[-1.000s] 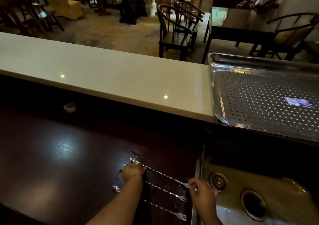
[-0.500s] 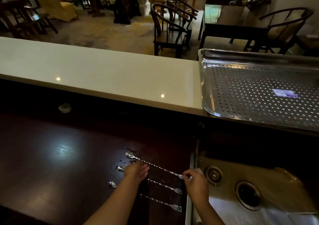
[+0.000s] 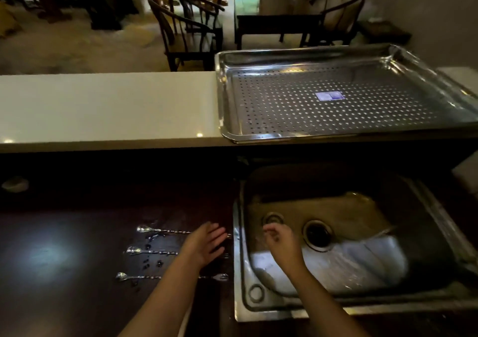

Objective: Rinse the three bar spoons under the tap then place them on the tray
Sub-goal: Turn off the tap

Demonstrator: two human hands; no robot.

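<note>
While your left hand [image 3: 204, 244] lies flat with fingers spread over the handles of the far two bar spoons, your right hand [image 3: 280, 243] hangs over the sink [image 3: 439, 233] with fingers loosely curled; you cannot tell whether it pinches anything. All three bar spoons lie side by side on the dark counter [image 3: 64, 298], just left of the sink: the far spoon [image 3: 155, 230], the middle spoon [image 3: 147, 251] and the near spoon [image 3: 137, 276], bowls pointing left. Small drops dot the counter between them. The perforated tray [image 3: 362, 119] sits on the pale bar top [image 3: 103, 109], far beyond the sink.
</note>
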